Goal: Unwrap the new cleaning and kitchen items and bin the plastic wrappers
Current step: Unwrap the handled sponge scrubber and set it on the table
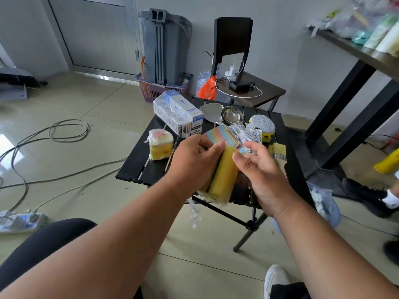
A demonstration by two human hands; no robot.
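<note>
Both forearms reach over the desk (138, 169). Left hand (194, 156) grips the sponge pack (222, 178) steady; right hand (257, 167) pinches its wrapper (241, 145) to peel.

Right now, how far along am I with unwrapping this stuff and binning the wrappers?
Early to midway, as far as I can tell. Done: the scrub pad and brush on the black table look unwrapped. In hand: the left hand grips the yellow sponge pack, its plastic hanging loose, while the right hand pinches the wrapper. Left: the small sponge bundle and white box pack remain sealed in plastic.
</note>
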